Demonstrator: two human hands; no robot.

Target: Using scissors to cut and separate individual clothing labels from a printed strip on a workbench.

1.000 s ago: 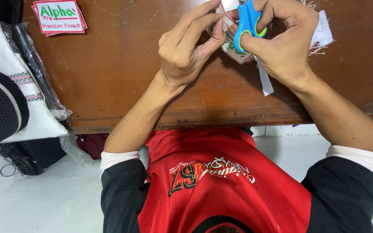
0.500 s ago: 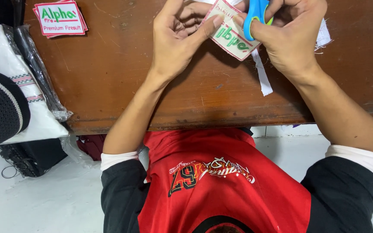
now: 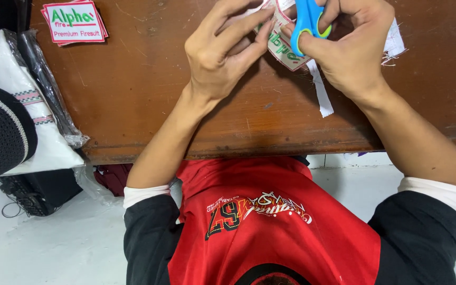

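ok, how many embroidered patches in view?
2 clearly separate: one patch held between the left hand and the right hand with the scissors; one on a stack at the table's far left, with more edges showing underneath.

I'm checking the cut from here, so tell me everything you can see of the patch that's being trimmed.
The patch is a white cloth label with a red border and green lettering, tilted and partly hidden. The left hand pinches its near edge; the right hand works blue scissors with yellow-green-lined loops over it. It is held above the brown wooden table, with white offcut strips lying beside it.
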